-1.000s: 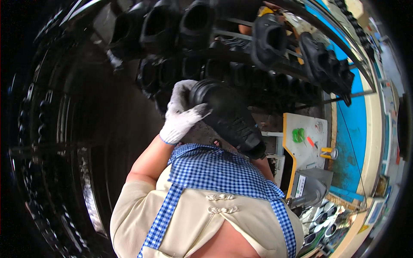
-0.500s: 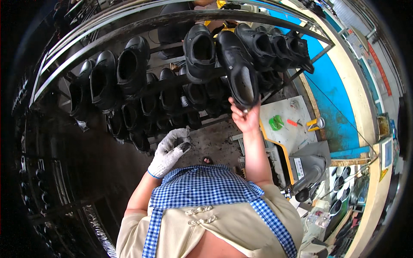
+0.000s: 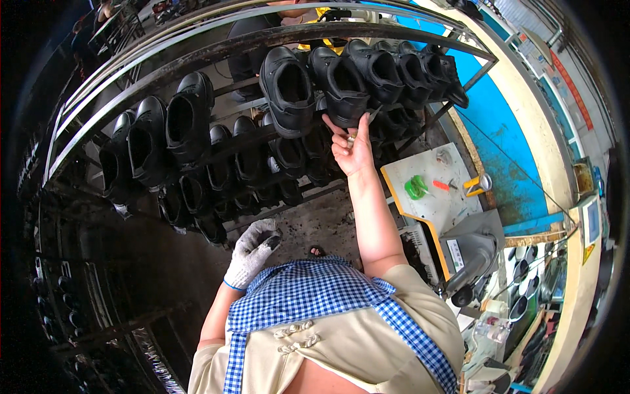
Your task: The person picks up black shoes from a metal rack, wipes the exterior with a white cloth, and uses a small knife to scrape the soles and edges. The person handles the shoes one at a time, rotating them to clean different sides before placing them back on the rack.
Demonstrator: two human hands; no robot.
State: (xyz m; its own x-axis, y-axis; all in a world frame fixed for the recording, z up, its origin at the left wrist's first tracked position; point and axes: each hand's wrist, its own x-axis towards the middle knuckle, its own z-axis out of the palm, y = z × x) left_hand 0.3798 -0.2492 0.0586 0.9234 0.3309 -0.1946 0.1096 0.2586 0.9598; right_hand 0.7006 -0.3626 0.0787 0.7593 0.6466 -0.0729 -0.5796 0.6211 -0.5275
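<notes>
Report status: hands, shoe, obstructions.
Right hand at heel of black shoe, shoe on rack. Left hand gloved, away from rack. Neighbouring shoes close on both sides.

A white label (image 3: 455,255) with dark characters too small to make out stands on the grey machine (image 3: 478,226), a yellow triangular warning sign (image 3: 588,253) sits on the cream post (image 3: 569,308), and any lettering on the long red strip (image 3: 572,90) farther off is illegible.
</notes>
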